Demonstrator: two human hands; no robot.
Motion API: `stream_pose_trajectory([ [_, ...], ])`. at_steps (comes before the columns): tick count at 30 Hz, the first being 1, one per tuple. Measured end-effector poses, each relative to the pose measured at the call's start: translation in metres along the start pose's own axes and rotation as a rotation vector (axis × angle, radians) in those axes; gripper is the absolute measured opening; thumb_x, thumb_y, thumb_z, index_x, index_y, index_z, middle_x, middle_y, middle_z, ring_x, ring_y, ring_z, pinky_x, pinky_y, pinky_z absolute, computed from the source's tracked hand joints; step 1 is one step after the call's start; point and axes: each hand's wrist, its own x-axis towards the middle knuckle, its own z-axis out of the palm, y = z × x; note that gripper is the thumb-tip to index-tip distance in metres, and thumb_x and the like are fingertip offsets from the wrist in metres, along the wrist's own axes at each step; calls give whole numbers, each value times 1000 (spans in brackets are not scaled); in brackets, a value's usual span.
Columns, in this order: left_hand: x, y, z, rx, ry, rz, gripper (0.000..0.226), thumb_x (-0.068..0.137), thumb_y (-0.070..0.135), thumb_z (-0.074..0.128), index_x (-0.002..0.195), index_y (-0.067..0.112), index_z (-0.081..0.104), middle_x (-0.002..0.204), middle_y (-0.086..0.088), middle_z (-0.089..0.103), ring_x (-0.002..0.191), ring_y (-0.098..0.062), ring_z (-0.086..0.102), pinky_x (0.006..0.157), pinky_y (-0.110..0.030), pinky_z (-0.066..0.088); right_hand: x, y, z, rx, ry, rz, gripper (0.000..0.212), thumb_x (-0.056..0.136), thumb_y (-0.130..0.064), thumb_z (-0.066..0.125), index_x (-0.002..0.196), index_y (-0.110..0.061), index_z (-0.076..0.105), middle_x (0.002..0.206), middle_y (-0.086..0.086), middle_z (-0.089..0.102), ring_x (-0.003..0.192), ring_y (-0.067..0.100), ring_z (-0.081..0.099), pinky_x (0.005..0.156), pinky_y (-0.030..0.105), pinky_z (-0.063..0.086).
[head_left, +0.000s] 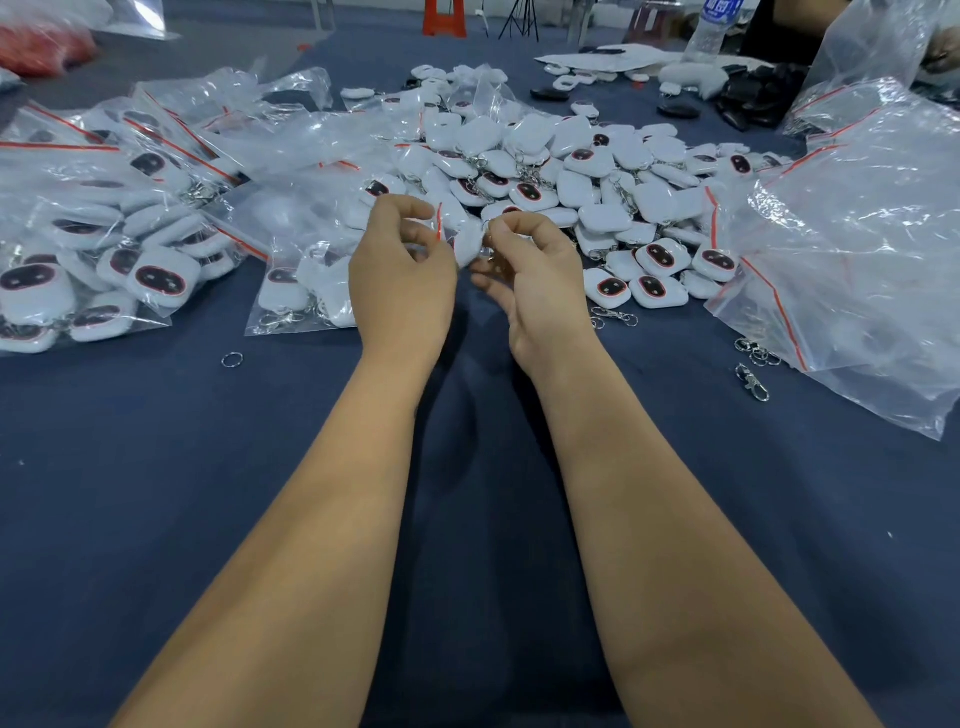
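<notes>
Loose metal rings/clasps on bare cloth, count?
4: split ring left of the left hand; clasp with rings right of the right hand; ring cluster and swivel clasp beside the big clear bag. More may be hidden under bags.

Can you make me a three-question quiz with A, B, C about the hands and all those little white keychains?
1. Where is the loose pile of white keychains?
A. On the blue table, beyond the hands.
B. Inside a cardboard box.
C. On a chair.

2. What colour is the strip on the small clear bag?
A. Green.
B. Red.
C. Yellow.

3. What are the left hand and right hand doing?
A. Lying flat.
B. Clapping.
C. Pinching the bag and a white keychain between them.

Answers:
1 A, the pile lies on the blue cloth just past the fingertips.
2 B, a red line runs beside the left thumb.
3 C, the left fingers curl on the bag and the right fingers on the keychain.
</notes>
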Motion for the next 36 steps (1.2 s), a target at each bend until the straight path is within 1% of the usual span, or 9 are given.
stream_pose_trajectory([
  [4,-1,0,1,-29,-18,40,24,82,6,53,88,28,59,79,16,60,64,5,51,65,-15,46,-3,2,3,-85,-67,-19,16,95,4,54,87,-10,59,75,5,59,64,13,55,66,24,51],
  [7,1,0,0,-53,29,63,22,83,6,54,85,27,60,79,17,62,64,6,52,66,-11,44,-5,0,4,11,-82,16,24,93,13,46,103,-6,56,94,16,65,69,15,63,70,22,58],
  [9,1,0,-1,-63,53,88,22,81,6,54,84,27,60,79,17,62,66,5,52,67,-13,44,-6,1,5,-4,-88,2,30,91,17,44,108,-6,53,104,19,64,72,15,66,72,22,58],
  [16,-4,1,1,19,27,201,20,81,7,50,84,24,60,88,6,65,76,-11,58,72,-29,51,-8,7,11,-179,-202,-45,26,95,5,53,114,-11,51,93,15,72,76,16,66,71,27,55],
  [21,-3,1,2,19,20,175,22,83,5,50,83,26,59,91,6,65,78,-9,58,72,-23,48,-8,9,15,-301,-256,19,24,99,-5,50,120,-16,50,89,-2,69,79,9,64,72,24,53],
  [25,-1,-3,3,20,-36,112,22,86,6,50,86,26,60,96,6,66,82,-9,58,75,-24,49,-7,10,12,-306,-163,-5,24,95,-3,53,117,-10,54,89,3,71,78,13,63,68,26,53],
  [28,1,-6,4,89,-99,74,23,87,5,50,87,26,59,96,6,66,78,-5,57,72,-21,46,-7,8,8,-461,-56,-126,28,85,6,47,99,-16,58,85,0,70,75,11,62,73,26,51],
  [31,0,-12,8,393,-276,106,21,88,8,49,94,20,65,98,1,65,88,-19,61,77,-31,47,-3,4,-2,-786,152,-278,31,81,0,48,101,-18,64,100,-2,67,102,20,60,99,38,43],
  [36,-3,-10,10,587,-347,118,28,87,9,48,103,18,68,116,-6,61,102,-24,56,88,-38,44,5,-5,-22,-1154,509,-323,32,85,-15,53,115,-24,62,138,-1,46,133,23,32,108,39,20],
])
